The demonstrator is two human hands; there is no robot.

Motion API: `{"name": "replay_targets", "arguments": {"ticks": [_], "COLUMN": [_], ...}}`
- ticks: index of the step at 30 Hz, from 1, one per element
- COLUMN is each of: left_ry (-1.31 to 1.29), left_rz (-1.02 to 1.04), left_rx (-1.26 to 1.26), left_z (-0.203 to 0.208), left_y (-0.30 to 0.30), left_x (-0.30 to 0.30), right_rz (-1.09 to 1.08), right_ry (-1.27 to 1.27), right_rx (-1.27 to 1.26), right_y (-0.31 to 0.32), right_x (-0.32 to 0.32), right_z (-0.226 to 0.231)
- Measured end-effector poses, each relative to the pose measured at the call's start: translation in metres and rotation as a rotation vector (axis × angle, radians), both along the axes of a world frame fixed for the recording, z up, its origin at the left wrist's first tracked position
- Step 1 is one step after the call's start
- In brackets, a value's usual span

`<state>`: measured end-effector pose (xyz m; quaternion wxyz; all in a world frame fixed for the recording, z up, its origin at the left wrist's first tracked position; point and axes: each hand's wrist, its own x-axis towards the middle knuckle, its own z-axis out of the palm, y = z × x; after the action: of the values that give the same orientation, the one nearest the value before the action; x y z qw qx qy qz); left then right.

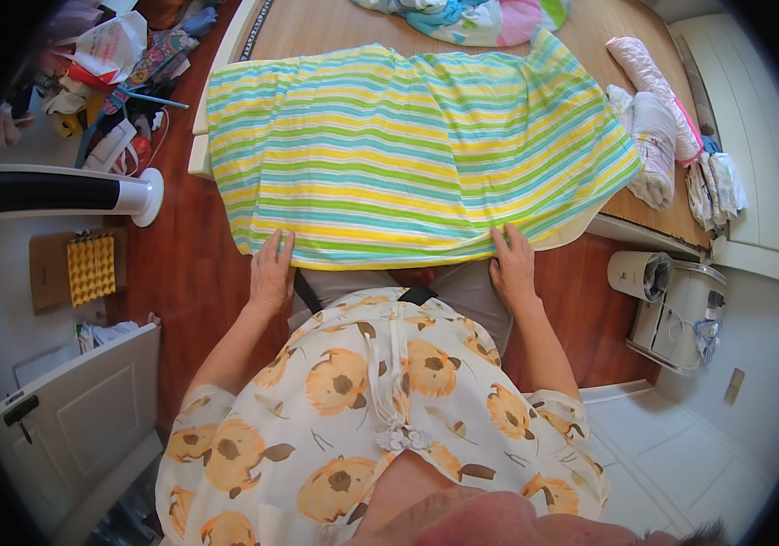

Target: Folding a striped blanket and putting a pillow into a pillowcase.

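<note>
Head view: striped cloth (408,155) in yellow, green, teal and white lay spread out at 12 o'clock, across a light wooden platform (308,27); its near edge hung past the platform toward the person's lap. Folds ran through it, and its far right corner was bunched up at 1 o'clock. A cream layer (574,229) showed under its lower right edge.

Left hand (271,271) was on the near edge, at the cloth's 7 o'clock; fingers close together, tips on the fabric. Right hand (512,264) touched the same edge at the cloth's 5 o'clock, fingers slightly apart, tips on top. Couldn't tell for either hand whether the fingers pinched the hem or only rested on it. Hands were well apart, with the hem running between them.

Around: multicoloured bedding (467,20) beyond the cloth, just past 12 o'clock. At 2 o'clock, a pink quilted roll (649,82) lay beside a greyish-white roll (654,155), and folded cloths (715,189) lay near those. White bin (631,273) at 3 o'clock, on the red-brown floor (185,273) side. Mixed clutter (130,82) at 10 o'clock; black-and-white column (53,193) and yellow bumpy panel (92,270) around 9; white door (89,419) at 8. Floral shirt (353,387) filled 6 o'clock.
</note>
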<state>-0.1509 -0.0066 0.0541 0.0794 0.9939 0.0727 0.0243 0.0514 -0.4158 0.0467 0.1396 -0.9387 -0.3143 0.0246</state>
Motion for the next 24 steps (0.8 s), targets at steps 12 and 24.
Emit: {"name": "replay_targets", "arguments": {"ticks": [12,24], "left_ry": [-0.076,-0.728], "left_rz": [0.336,0.321], "left_rx": [0.331,0.182], "left_z": [-0.097,0.085], "left_y": [0.086,0.154], "left_x": [0.023,0.136], "right_rz": [-0.030,-0.314], "right_ry": [-0.221,-0.213], "right_rx": [-0.147,0.364], "right_y": [0.060,0.056], "right_x": [0.049,0.155], "right_z": [-0.065,0.049]}}
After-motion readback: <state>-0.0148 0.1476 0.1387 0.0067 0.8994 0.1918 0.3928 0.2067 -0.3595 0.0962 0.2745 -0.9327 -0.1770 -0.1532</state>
